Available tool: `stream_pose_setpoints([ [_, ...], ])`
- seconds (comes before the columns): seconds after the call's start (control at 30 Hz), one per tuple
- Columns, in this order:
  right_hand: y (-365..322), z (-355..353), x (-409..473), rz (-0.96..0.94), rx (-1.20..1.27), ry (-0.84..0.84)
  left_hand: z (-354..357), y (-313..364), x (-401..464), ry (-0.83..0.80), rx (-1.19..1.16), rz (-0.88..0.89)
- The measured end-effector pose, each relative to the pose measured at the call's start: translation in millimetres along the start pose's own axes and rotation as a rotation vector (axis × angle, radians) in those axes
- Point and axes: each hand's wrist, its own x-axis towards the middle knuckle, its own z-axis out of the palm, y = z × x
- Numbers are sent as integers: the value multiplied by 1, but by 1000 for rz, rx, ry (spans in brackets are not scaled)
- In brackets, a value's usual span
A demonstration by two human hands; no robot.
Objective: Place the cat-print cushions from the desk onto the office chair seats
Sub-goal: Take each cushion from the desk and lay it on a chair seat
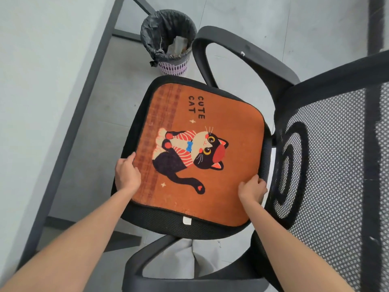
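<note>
An orange cushion printed with a black cat and the words "CUTE CAT" lies flat on the black seat of an office chair. My left hand grips the cushion's left edge, fingers curled over it. At the cushion's near right corner, beside the mesh backrest, my right hand holds the edge. A white tag sticks out at the near edge.
The white desk with a dark metal frame runs along the left. A bin lined with a black bag stands on the grey floor beyond the chair. Black armrests curve at the far and near sides of the seat.
</note>
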Motion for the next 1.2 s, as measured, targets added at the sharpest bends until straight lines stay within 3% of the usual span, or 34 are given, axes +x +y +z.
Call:
stream_pose_setpoints([
  [0.23,-1,-3,-9,-29,-13,-68,5,-1,-9,-93,50,-4],
  [0.4,-10,-23,-42,-132,21,-55,-6,22,-45,-80,-68,-4],
  [0.67,-29,-139,-160,-389,430,30,-83,96,-195,-234,-547,156],
  [0.87,45,-233,-270,-457,736,-80,-145,86,-303,-337,-567,371],
  [1.0,120,-244,-314,-380,854,-86,-160,64,-347,-515,-464,509],
  [1.2,226,-209,-368,-35,1048,109,-152,53,-385,-792,-259,678],
])
